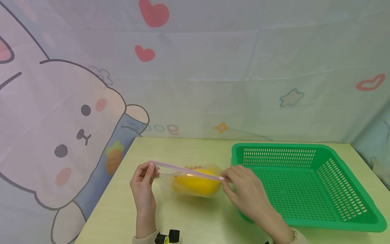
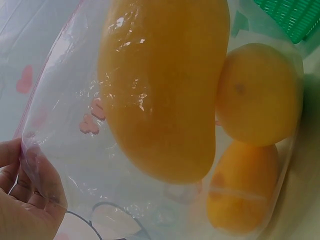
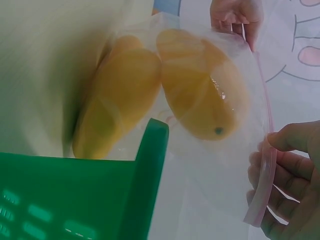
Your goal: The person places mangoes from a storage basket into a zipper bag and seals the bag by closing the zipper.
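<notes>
A clear zip bag (image 1: 166, 184) with a pink zip strip hangs between both hands, its zip edge uppermost. Inside lie several yellow mangoes (image 1: 195, 184); the left wrist view shows one large mango (image 2: 165, 90) beside two smaller-looking ones. My left hand (image 1: 144, 183) pinches the left end of the zip strip between thumb and fingers. At the strip's other end, my right hand (image 1: 245, 189) pinches the zip, the thumb on one face and the fingers behind it in the right wrist view. Whether the zip is sealed cannot be told.
A green plastic basket (image 1: 304, 222) with slotted walls stands on the pale table (image 1: 115, 217), just right of the bag and partly behind my right hand. A printed cloth (image 1: 207, 101) with a cartoon rabbit and hearts hangs behind the table.
</notes>
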`<control>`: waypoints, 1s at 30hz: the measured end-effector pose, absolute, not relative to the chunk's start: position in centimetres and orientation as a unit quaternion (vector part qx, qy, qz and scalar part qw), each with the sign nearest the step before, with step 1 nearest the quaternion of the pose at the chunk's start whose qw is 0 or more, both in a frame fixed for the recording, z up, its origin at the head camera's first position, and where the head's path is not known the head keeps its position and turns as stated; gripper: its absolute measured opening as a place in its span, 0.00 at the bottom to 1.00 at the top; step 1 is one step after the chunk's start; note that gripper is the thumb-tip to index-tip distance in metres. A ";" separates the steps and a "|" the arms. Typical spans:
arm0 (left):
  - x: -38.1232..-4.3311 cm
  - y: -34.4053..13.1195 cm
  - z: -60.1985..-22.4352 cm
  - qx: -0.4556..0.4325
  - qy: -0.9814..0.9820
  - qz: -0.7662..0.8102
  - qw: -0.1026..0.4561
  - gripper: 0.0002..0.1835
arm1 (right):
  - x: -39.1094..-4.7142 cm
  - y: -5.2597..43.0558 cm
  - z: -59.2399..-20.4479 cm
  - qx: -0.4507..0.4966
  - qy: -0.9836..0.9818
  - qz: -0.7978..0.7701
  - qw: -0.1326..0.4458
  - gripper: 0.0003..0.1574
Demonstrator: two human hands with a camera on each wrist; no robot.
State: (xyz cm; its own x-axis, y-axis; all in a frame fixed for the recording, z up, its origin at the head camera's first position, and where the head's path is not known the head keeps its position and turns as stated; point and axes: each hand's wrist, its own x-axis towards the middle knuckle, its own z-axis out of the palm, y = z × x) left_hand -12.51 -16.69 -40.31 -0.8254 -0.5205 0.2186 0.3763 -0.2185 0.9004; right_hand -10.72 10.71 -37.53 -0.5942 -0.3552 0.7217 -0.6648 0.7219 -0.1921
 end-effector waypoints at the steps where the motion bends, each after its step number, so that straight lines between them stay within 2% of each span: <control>1: -12.5 -16.7 -40.3 0.065 -0.554 -0.778 0.288 0.08 | -10.7 10.8 -37.5 0.295 -0.864 0.228 0.340 0.06; 30: -12.6 -16.8 -40.5 0.069 -0.555 -0.776 0.291 0.09 | -10.4 11.9 -37.7 0.283 -0.868 0.230 0.338 0.07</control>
